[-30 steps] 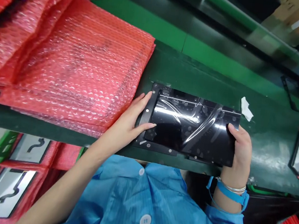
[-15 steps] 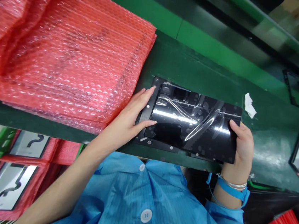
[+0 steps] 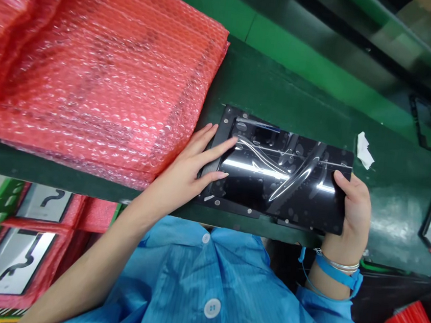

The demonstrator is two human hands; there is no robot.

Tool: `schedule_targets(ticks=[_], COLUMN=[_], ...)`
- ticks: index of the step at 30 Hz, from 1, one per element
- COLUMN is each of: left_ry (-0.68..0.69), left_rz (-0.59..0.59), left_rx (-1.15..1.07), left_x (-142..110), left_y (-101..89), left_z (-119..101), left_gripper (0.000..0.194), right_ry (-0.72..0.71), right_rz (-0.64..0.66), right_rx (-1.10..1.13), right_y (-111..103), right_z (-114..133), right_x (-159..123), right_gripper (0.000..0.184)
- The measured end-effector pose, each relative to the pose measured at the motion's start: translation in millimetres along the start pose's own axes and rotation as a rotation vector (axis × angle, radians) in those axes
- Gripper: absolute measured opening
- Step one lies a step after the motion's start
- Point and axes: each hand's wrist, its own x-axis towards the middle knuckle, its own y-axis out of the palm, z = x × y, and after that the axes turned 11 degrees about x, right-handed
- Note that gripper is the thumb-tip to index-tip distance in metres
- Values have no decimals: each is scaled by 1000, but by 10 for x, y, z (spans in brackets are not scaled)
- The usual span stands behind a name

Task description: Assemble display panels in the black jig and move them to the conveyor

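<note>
At the green bench, the half-spread left hand touches a black panel the right hand grips.

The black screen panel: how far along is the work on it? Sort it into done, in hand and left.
Done: the screen panel lies over a black frame.
In hand: the left hand rests on one end; the right hand grips the other.
Left: creased clear film covers the panel, so that part looks unfinished; whether the panel is fixed down cannot be told.
</note>
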Motion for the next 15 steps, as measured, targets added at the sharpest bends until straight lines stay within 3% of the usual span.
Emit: schedule_targets(ticks=[4,15], left_ry=[14,36], left_rz=[19,-14], left_rx=[26,24], left_x=[0,-24], left_y=[-12,27], left_z=[-20,-1], left_gripper=[41,40], right_ry=[-16,22], right_rz=[34,15], right_rx=[-58,-34], right_y=[-2,9], right_z=[39,74], right_x=[-25,-17], right_gripper=[28,30])
